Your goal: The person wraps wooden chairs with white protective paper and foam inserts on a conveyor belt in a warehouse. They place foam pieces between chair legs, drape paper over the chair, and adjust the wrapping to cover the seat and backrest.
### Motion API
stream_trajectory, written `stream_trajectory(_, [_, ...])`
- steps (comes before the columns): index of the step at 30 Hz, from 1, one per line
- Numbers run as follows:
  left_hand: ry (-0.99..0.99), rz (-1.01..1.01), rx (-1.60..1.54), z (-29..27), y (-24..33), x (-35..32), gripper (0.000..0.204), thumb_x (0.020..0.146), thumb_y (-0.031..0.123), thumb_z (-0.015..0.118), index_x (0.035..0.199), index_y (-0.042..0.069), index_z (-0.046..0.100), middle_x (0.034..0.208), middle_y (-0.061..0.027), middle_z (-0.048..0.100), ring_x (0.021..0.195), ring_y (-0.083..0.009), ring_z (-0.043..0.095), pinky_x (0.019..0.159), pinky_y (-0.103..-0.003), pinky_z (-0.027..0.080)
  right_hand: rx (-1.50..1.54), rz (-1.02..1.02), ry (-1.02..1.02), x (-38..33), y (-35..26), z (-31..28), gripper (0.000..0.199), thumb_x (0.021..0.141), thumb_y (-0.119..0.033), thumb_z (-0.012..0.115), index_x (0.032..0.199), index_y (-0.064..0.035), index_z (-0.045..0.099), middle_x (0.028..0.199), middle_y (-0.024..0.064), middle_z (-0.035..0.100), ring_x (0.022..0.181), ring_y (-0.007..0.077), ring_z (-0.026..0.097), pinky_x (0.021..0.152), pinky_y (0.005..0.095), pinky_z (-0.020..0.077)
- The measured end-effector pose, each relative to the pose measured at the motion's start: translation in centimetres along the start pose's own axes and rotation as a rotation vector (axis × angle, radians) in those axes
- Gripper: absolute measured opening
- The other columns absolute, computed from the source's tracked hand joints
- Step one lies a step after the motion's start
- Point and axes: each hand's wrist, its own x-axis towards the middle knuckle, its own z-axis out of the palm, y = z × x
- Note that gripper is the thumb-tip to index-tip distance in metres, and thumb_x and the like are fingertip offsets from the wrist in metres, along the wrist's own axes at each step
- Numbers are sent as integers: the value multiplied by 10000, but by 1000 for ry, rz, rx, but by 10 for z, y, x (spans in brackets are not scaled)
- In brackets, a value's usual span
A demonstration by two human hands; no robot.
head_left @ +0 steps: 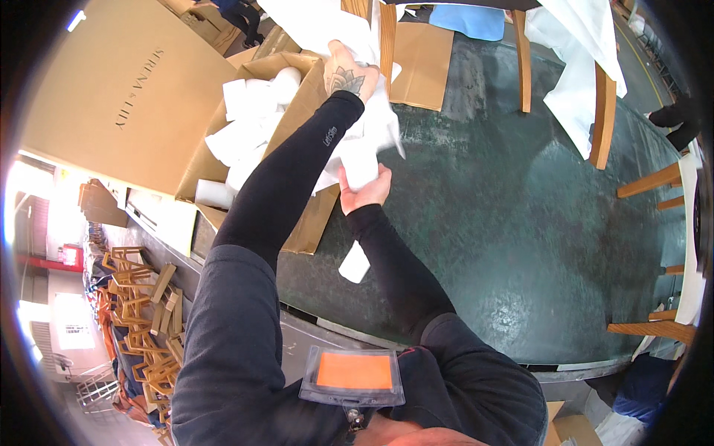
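One white pad [360,165], upper centre, sat in the half-curled right hand [368,193]; loose support risked slippage; left hand [348,77] grip was indiscernible.

Wooden frames [158,314] heaped lower left (white metal rack [97,386] near them)

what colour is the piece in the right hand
White; the piece in the right hand, head view.
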Motion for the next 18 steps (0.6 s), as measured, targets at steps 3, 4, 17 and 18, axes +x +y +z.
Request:
stream_trajectory(3, [24, 23, -43, 3, -3, 5, 596, 686, 229, 801, 1089, -82, 492, 1006, -278, 656, 967, -408, 661, 880, -441, 519, -20, 64, -156, 20, -1, 14, 438, 911, -465, 415, 1157, -148, 590, 1105, 30, 668, 961, 240, 656, 760, 451, 557])
stream_trajectory(4, [34, 22, -54, 5, -14, 3, 589, 683, 232, 799, 1080, -84, 498, 994, -278, 658, 957, -407, 664, 874, -442, 521, -17, 75, -110, 16, 9, 23, 439, 906, -466, 411, 1145, -148, 598, 1100, 34, 672, 966, 242, 653, 779, 457, 552])
stream_trajectory(17, [47, 96, -55, 19, -56, 20, 544, 683, 264, 787, 1043, -58, 535, 951, -237, 679, 919, -392, 683, 870, -430, 533, 54, 398, -140, 43, 0, 46, 941, 796, -834, 365, 1350, -89, 521, 1243, 155, 592, 1141, 359, 551, 1013, 601, 394])
stream_trajectory(18, [76, 125, -40, 32, -67, 10, 529, 689, 245, 761, 1057, -60, 534, 940, -253, 666, 910, -397, 674, 864, -443, 524, 109, 438, -167, 48, -6, 43, 965, 799, -844, 338, 1366, -80, 505, 1251, 168, 584, 1148, 369, 544, 997, 603, 410])
